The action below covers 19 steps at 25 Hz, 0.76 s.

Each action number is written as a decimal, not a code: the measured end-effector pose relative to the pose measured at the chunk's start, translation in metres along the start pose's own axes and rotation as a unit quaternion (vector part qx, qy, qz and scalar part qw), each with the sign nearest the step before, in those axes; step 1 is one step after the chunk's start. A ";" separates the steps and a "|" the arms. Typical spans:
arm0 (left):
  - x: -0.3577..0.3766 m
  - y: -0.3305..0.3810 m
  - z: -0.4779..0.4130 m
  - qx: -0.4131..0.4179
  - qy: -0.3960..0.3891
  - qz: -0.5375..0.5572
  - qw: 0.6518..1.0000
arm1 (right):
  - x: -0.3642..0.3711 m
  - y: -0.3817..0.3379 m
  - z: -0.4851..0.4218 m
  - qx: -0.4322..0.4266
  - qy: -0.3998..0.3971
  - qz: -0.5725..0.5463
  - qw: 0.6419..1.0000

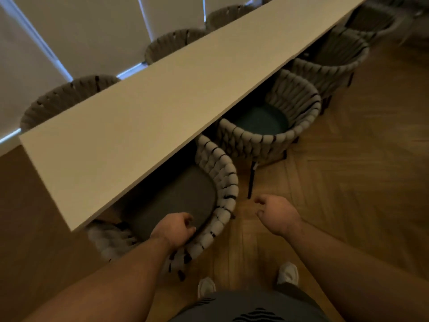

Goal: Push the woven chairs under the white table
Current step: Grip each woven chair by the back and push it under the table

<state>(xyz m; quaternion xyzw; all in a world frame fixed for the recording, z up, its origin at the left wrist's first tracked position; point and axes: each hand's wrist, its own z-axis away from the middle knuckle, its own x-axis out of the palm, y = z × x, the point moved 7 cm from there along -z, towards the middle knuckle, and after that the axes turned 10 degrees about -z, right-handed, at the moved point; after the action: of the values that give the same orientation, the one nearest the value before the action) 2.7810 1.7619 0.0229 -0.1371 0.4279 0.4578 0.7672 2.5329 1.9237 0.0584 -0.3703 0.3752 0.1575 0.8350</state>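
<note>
Left hand: the left hand [173, 228] is down at the back rim of the nearest woven chair [222, 180], fingers curled in over the edge of the seat. Whether it grips the weave or just rests there, I cannot tell.
Right hand: the right hand [276, 214] hangs in the air over the floor, just beside that chair's rim, fingers loosely curled and nothing in them.
Nearest chair: the front of its dark seat cushion [176, 198] is tucked under the table edge, while the rounded back sticks out towards the person.
Second chair: next along, the second chair [299, 108] sits with its teal cushion [260, 119] partly under the top. Its back curves out over the floor, and a thin black leg [251, 180] shows below.
Further chairs: a third chair [336, 63] and a blurred fourth chair [371, 22] line the same side, each partly under the edge.
White table: the long white table [162, 101] runs on a slant from lower left to upper right.
Far side: three more chair backs [67, 94] poke up behind the table's far edge, in front of pale blinds [92, 31].
Floor: herringbone wood floor [359, 170] with the person's two white shoes [287, 273] planted on it, close behind the nearest chair.
</note>
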 end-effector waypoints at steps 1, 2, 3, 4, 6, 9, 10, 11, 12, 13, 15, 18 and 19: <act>-0.009 0.016 -0.006 0.005 0.006 -0.009 1.000 | -0.017 0.013 -0.001 0.005 0.017 -0.009 1.000; -0.017 0.034 -0.013 0.013 0.014 -0.017 1.000 | -0.033 0.026 -0.003 0.010 0.030 -0.017 0.999; -0.023 0.056 -0.022 0.018 0.016 -0.022 0.999 | -0.052 0.041 -0.005 0.014 0.042 -0.027 0.999; -0.029 0.077 -0.030 0.024 0.018 -0.020 0.999 | -0.068 0.054 -0.007 0.016 0.052 -0.031 0.998; -0.036 0.126 -0.045 0.040 0.025 0.000 0.999 | -0.103 0.081 -0.014 0.010 0.063 -0.028 0.998; -0.037 0.198 -0.063 0.040 0.054 0.034 0.997 | -0.155 0.129 -0.018 0.009 0.070 -0.018 0.997; -0.037 0.219 -0.067 0.034 0.063 0.046 0.996 | -0.172 0.144 -0.020 0.009 0.072 -0.014 0.997; -0.037 0.239 -0.071 0.026 0.069 0.062 0.995 | -0.190 0.159 -0.021 0.008 0.076 -0.011 0.997; -0.038 0.256 -0.074 0.019 0.077 0.075 0.994 | -0.206 0.172 -0.023 0.010 0.080 -0.009 0.997; -0.038 0.273 -0.078 0.014 0.083 0.082 0.993 | -0.223 0.187 -0.026 0.011 0.086 -0.008 0.996; -0.039 0.298 -0.085 0.008 0.087 0.090 0.992 | -0.248 0.208 -0.033 0.013 0.094 -0.011 0.995; -0.050 0.320 -0.101 -0.004 0.086 0.092 0.992 | -0.268 0.223 -0.051 0.010 0.085 -0.020 0.996; -0.056 0.324 -0.110 -0.008 0.087 0.092 0.992 | -0.271 0.225 -0.061 0.009 0.083 -0.025 0.996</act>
<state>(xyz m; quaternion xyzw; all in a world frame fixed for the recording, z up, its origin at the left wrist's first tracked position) 2.4450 1.8388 0.0603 -0.1429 0.5003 0.5158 0.6806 2.1990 2.0351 0.1206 -0.3837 0.4351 0.1022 0.8081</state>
